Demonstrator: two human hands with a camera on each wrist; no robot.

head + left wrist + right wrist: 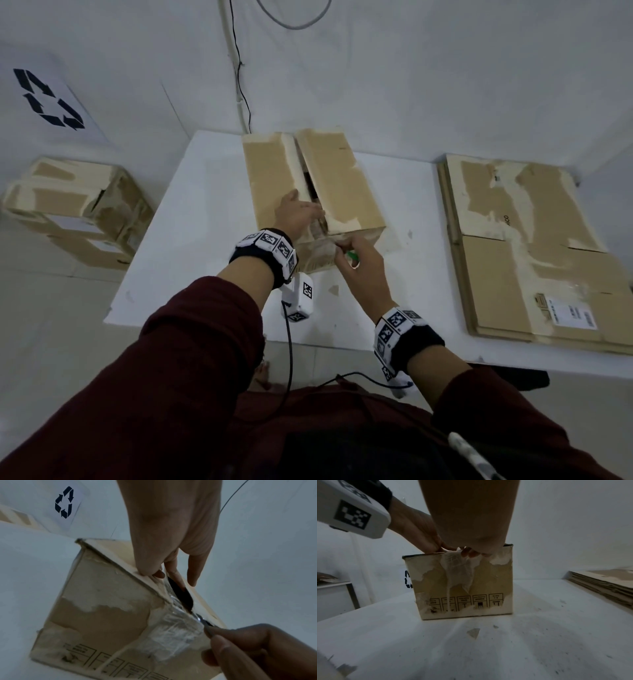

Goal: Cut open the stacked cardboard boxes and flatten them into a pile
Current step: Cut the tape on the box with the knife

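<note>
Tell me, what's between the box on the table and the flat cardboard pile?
Only bare white table separates the brown cardboard box from the flattened cardboard pile, in the head view.

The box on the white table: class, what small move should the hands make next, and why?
Probably draw the cutter in the right hand down through the clear tape on the box front. The top seam already gapes, yet tape still bridges that edge, while the left hand steadies the flap.
</note>
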